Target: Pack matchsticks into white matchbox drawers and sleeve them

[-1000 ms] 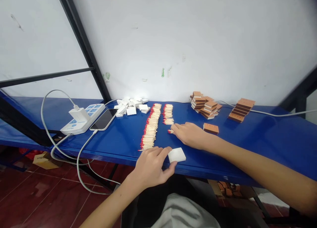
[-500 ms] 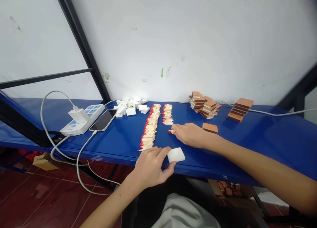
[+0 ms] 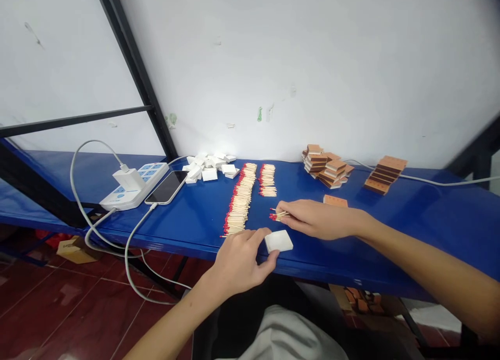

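Observation:
Between thumb and forefinger, my left hand (image 3: 242,261) grips a white matchbox tray (image 3: 279,241) near the table's front edge. My right hand (image 3: 312,218) pinches a small bunch of red-tipped matches (image 3: 279,214), just behind that tray and apart from it. A long row of matches (image 3: 240,198) lies ahead of my left hand. Beside it, a shorter row of matches in small bundles (image 3: 267,180) lies beyond my right fingertips. Partly hidden behind my right hand is a single orange matchbox sleeve (image 3: 335,200).
White trays (image 3: 209,167) lie heaped at the back. Orange matchboxes (image 3: 328,166) are piled at the back right, near a leaning set of matchbox sleeves (image 3: 386,174). A phone (image 3: 167,187) and a power strip (image 3: 135,187) with cables sit on the left of the blue table (image 3: 422,230).
My right hand has drawn a bunch of matches back toward me, away from the short row and closer to the tray. My left hand keeps its hold on the tray.

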### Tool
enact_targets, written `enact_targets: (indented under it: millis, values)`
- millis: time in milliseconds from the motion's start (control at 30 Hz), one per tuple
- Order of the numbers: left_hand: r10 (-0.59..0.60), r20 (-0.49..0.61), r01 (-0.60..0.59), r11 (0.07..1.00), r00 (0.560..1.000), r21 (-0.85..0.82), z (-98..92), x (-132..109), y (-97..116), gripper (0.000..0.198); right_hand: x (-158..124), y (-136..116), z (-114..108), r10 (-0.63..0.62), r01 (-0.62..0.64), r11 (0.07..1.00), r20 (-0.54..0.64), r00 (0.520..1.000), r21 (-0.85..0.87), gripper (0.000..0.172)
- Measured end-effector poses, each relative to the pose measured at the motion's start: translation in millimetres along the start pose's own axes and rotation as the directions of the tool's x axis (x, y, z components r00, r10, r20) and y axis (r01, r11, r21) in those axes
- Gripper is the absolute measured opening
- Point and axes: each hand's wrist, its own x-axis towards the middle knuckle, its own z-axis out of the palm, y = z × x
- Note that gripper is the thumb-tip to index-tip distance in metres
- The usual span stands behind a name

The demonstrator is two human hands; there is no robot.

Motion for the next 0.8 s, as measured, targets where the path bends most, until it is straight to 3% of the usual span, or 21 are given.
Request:
enact_targets:
  millis: [200,533,800]
  values:
    - [-0.022,0.012,0.022,0.999,1.0,-0.038,-2.3,0,0,0.036,-8,-16,2,-0.057,0.055,0.998,0.092,0.994,0.018,0.03]
    - [-0.024,0.021,0.026,0.997,0.999,-0.068,-1.5,0,-2,0.035,-8,-24,10,-0.089,0.098,0.98,0.06,0.994,-0.175,0.022]
    - [-0.004,0.018,0.005,0.998,1.0,-0.061,-2.6,0,-1,0.03,-1,-16,16,-0.104,0.105,0.993,0.033,0.994,-0.059,0.023]
